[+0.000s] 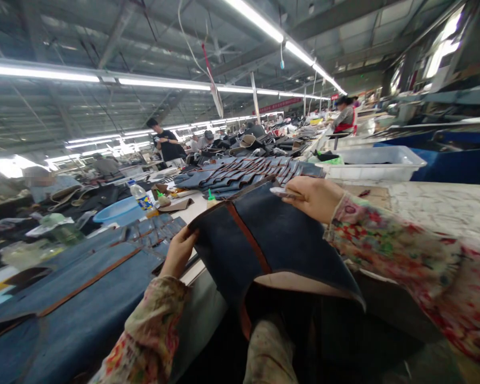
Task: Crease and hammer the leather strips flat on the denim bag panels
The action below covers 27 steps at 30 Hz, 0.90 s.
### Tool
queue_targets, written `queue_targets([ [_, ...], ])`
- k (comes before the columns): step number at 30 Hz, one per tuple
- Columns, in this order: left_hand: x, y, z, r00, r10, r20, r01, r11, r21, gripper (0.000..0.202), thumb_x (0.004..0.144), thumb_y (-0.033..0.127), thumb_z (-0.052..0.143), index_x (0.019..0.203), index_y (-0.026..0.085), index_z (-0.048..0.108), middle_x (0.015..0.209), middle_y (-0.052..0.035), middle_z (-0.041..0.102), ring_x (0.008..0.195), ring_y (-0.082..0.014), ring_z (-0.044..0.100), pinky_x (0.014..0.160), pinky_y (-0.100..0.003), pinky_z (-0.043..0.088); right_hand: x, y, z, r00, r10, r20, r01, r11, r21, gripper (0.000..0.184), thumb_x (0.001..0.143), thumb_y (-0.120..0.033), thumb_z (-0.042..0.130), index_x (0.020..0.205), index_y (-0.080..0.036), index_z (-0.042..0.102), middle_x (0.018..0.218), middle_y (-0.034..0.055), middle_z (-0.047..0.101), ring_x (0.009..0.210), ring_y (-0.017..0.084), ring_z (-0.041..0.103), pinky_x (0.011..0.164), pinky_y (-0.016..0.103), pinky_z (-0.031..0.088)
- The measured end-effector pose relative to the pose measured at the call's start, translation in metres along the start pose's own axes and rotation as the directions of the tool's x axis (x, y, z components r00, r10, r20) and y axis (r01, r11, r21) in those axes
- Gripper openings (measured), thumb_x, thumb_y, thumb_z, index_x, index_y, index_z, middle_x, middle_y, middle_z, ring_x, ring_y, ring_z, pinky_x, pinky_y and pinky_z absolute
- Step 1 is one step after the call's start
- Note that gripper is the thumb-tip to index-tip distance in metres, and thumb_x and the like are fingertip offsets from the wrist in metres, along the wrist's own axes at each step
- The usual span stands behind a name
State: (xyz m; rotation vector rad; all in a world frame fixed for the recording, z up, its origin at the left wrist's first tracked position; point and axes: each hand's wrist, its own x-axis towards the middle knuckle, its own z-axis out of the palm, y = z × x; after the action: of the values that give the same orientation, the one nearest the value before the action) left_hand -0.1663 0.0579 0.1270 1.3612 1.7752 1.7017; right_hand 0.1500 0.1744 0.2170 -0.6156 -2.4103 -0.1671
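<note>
A large dark blue panel [272, 240] with a brown stripe down its middle is held up above my lap. My left hand [178, 250] grips its left edge, fingers closed on the material. My right hand [314, 197] rests at the panel's top right edge, fingers curled round a small flat tool [284, 193] that I cannot name. Both of my sleeves are floral.
More dark blue panels [84, 282] with brown edging lie on the table at left. A fanned stack of small blue pieces [244, 173] lies behind, beside a white tray [378, 162]. A blue bowl [118, 210] and a bottle [142, 197] stand at mid-left. Other people work farther back.
</note>
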Motion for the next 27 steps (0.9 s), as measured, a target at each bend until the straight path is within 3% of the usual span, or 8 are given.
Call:
queue_targets([
  [5, 0.005, -0.011, 0.004, 1.000, -0.007, -0.014, 0.007, 1.000, -0.009, 0.048, 0.062, 0.045, 0.064, 0.098, 0.013, 0.061, 0.090, -0.0047, 0.063, 0.085, -0.0227, 0.054, 0.080, -0.034, 0.041, 0.000, -0.001, 0.002, 1.000, -0.001, -0.019, 0.001, 1.000, -0.018, 0.011, 0.080, -0.023, 0.049, 0.071, -0.017, 0.051, 0.069, -0.0002, 0.048, 0.065, 0.013, 0.047, 0.060, 0.023, 0.031],
  [16, 0.027, 0.007, -0.002, 0.990, 0.097, -0.106, -0.096, 0.995, 0.019, 0.050, 0.065, 0.042, 0.061, 0.105, 0.012, 0.058, 0.092, -0.0051, 0.063, 0.087, -0.0204, 0.053, 0.079, -0.030, 0.041, 0.014, 0.001, -0.012, 0.996, -0.015, -0.092, 0.012, 0.999, -0.037, 0.011, 0.080, -0.025, 0.048, 0.072, -0.017, 0.051, 0.070, 0.0006, 0.048, 0.066, 0.014, 0.047, 0.060, 0.023, 0.032],
  [21, 0.031, 0.018, -0.002, 0.991, 0.121, -0.055, -0.120, 0.993, 0.020, 0.046, 0.066, 0.041, 0.061, 0.102, 0.012, 0.059, 0.091, -0.0043, 0.063, 0.086, -0.0196, 0.054, 0.080, -0.029, 0.040, 0.015, 0.004, -0.020, 0.996, 0.024, -0.082, -0.026, 0.999, -0.033, 0.011, 0.078, -0.026, 0.048, 0.074, -0.017, 0.052, 0.068, 0.0000, 0.049, 0.061, 0.013, 0.046, 0.057, 0.023, 0.031],
  [27, 0.022, -0.011, 0.020, 1.000, -0.006, 0.002, 0.006, 1.000, -0.011, 0.052, 0.065, 0.045, 0.061, 0.103, 0.011, 0.058, 0.097, -0.0061, 0.063, 0.093, -0.0219, 0.053, 0.085, -0.032, 0.039, 0.002, 0.011, -0.008, 1.000, -0.009, -0.003, 0.009, 0.999, -0.043, 0.010, 0.080, -0.023, 0.047, 0.071, -0.017, 0.050, 0.070, 0.0005, 0.049, 0.063, 0.013, 0.046, 0.058, 0.023, 0.031],
])
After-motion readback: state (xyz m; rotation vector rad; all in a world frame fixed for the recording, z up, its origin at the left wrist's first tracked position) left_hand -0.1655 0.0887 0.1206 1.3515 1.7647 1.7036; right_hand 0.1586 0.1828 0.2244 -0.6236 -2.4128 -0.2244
